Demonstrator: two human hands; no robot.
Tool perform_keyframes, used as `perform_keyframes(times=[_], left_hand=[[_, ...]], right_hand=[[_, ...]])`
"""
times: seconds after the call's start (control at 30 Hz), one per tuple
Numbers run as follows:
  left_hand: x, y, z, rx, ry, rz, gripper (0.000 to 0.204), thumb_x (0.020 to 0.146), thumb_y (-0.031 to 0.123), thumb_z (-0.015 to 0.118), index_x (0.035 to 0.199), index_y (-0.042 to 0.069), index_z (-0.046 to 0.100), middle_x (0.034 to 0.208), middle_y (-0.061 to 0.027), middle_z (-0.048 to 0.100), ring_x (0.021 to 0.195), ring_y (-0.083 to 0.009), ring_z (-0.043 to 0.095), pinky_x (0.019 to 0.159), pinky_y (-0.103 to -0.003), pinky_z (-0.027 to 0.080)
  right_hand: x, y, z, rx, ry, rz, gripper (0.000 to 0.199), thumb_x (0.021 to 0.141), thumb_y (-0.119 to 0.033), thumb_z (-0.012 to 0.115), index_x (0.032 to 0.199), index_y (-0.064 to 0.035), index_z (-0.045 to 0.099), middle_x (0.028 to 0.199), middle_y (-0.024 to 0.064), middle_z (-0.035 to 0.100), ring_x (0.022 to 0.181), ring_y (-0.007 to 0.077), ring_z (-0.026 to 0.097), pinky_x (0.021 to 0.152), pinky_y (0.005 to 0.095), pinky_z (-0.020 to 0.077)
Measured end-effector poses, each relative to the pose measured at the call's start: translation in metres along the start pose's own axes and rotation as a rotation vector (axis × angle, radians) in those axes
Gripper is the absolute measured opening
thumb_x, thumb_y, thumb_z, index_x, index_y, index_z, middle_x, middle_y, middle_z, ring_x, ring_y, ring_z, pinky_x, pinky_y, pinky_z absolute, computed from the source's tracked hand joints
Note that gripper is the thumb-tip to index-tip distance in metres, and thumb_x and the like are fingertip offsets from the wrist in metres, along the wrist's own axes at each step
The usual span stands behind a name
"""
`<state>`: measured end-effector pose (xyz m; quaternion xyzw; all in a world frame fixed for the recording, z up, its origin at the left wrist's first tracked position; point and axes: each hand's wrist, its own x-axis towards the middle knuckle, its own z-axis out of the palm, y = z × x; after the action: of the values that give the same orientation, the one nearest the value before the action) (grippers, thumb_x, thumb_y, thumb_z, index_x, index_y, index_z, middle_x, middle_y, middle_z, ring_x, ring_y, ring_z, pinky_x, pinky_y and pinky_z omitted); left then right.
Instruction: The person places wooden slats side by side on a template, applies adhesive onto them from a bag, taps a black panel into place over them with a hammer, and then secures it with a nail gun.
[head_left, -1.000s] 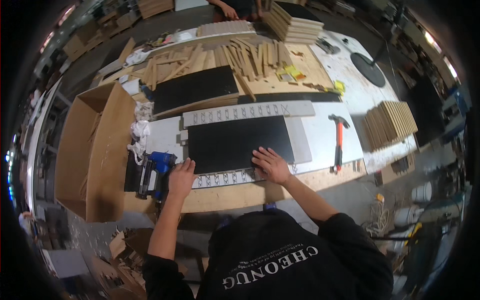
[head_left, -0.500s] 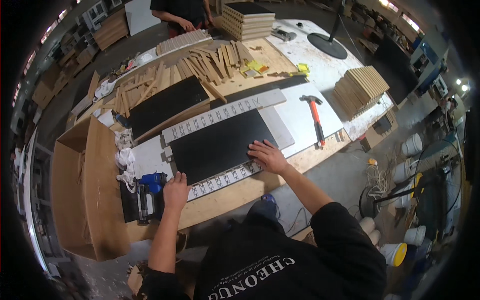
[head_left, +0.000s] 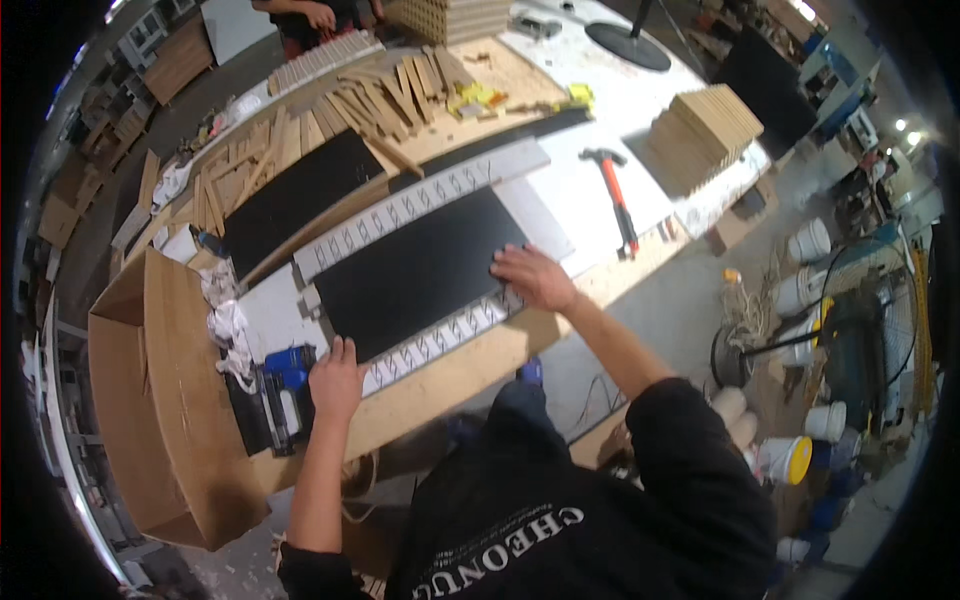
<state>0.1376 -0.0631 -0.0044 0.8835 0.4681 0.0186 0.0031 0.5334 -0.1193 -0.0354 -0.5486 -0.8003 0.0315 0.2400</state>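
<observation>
A flat black panel (head_left: 420, 265) lies at a slant on the workbench, between two white strips printed with a row of marks: a far strip (head_left: 395, 218) and a near strip (head_left: 438, 347). My left hand (head_left: 336, 382) rests with outstretched fingers at the panel's near left corner, close to the near strip's end. On the near right corner of the panel my right hand (head_left: 537, 279) lies flat, fingers extended. Neither hand grips anything. Beside my left hand is a blue and black nail gun (head_left: 284, 392). A claw hammer (head_left: 613, 200) with an orange handle lies beyond my right hand.
Another black-topped panel (head_left: 300, 205) and many loose wood strips (head_left: 375, 100) cover the far side. A stack of wood pieces (head_left: 705, 135) stands at right, an open cardboard box (head_left: 165, 400) at left. Another person's hand (head_left: 320, 16) shows at the back.
The whole view has shifted, so the bench sits higher and further left in the picture. Both my hands stay at the same corners of the black panel.
</observation>
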Motion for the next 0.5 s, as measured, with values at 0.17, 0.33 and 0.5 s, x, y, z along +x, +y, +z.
perform_keyframes(times=[0.17,0.33,0.5], left_hand=[[-0.003,-0.007,-0.002,0.061,0.062,0.073,0.052,0.071,0.03,0.071,0.112,0.001,0.059,0.113,-0.0182,0.06,0.089,-0.0283,0.063,0.076,-0.035,0.051],[-0.008,-0.01,0.002,0.091,0.124,0.117,0.051,0.071,0.034,0.07,0.111,0.004,0.06,0.114,-0.0143,0.061,0.089,-0.0254,0.062,0.078,-0.035,0.048],[-0.011,-0.007,0.003,0.014,0.182,0.076,0.049,0.07,0.031,0.071,0.109,0.005,0.061,0.116,-0.0112,0.06,0.093,-0.0252,0.061,0.081,-0.036,0.047]], right_hand=[[0.007,-0.023,-0.008,0.017,0.011,0.095,0.044,0.074,-0.012,0.064,0.118,-0.0144,0.056,0.127,0.0053,0.052,0.123,0.0241,0.045,0.103,0.0445,0.0349],[0.035,-0.091,0.028,0.182,-0.03,-0.027,0.051,0.071,-0.013,0.065,0.121,-0.0156,0.054,0.131,0.0054,0.048,0.127,0.0243,0.041,0.108,0.0445,0.0275],[0.06,-0.119,0.064,0.211,-0.051,-0.069,0.05,0.07,-0.012,0.066,0.119,-0.0156,0.056,0.132,0.0041,0.049,0.129,0.0226,0.039,0.109,0.0434,0.0261]])
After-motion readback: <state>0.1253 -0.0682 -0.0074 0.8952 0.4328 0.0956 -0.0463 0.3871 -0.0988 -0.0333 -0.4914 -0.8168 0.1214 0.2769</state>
